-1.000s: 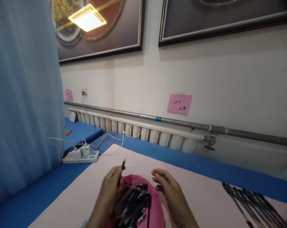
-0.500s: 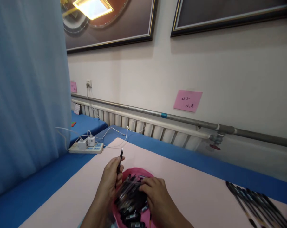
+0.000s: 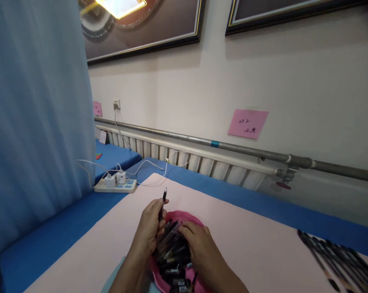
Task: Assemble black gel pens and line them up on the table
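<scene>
A pink basket (image 3: 186, 214) at the bottom middle holds many black pens and markers (image 3: 174, 248) lying over one another. My left hand (image 3: 153, 219) is closed round a black pen (image 3: 163, 199), its silver tip pointing up, at the basket's left rim. Over the right side of the basket, my right hand (image 3: 200, 244) reaches in with bent fingers among the pens. Its fingertips touch the pile, partly hidden, and I cannot make out which item they pinch.
Several long black brushes (image 3: 336, 260) lie on the pink sheet (image 3: 251, 248) at the right. A white power strip (image 3: 116, 186) with chargers and cables sits on the blue table (image 3: 77, 211) at the left. A blue curtain (image 3: 40, 122) hangs beside it. Behind run a radiator (image 3: 208, 165) and pipe (image 3: 253, 150).
The view has shifted slightly, so everything sits a little further right. My left hand still grips the pen; the right hand's fingers have moved slightly within the pile.
</scene>
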Demonstrator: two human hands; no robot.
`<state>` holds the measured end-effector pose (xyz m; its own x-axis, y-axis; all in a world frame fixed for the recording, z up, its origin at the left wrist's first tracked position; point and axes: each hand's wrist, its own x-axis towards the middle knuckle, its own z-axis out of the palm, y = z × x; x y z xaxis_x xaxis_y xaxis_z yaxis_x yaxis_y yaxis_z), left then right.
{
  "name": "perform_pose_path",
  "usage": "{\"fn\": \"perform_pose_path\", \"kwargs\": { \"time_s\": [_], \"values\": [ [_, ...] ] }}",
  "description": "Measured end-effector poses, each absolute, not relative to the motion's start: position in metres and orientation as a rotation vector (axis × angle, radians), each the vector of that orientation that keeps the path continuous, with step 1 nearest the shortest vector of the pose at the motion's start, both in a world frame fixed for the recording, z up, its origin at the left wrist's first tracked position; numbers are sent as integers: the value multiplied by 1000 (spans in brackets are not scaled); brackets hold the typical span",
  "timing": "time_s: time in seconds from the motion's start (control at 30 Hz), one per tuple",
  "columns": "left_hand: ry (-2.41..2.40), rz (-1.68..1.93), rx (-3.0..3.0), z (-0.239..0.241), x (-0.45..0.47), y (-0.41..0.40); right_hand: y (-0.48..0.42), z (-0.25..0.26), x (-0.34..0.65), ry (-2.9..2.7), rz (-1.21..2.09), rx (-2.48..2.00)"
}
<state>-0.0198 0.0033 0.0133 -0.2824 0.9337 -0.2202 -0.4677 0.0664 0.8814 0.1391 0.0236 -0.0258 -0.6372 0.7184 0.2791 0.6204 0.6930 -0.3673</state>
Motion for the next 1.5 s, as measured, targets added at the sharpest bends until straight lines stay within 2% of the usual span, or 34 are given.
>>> {"fn": "perform_pose_path", "kwargs": {
  "time_s": [0.53,0.83,1.1,1.33,1.5],
  "values": [
    [1210,1422,645,7,-9,5,25,-33,141,-2507,240,-1031],
    [1209,1401,681,9,-10,3,22,-15,147,-2505,251,-1066],
    [1188,1370,719,7,-12,3,20,-3,156,-2365,511,-925],
    [1184,1301,727,11,-5,-2,27,-3,169,-2158,739,-990],
    [1078,1176,727,9,0,-5,36,9,175,-1719,903,-1040]
  ]
}}
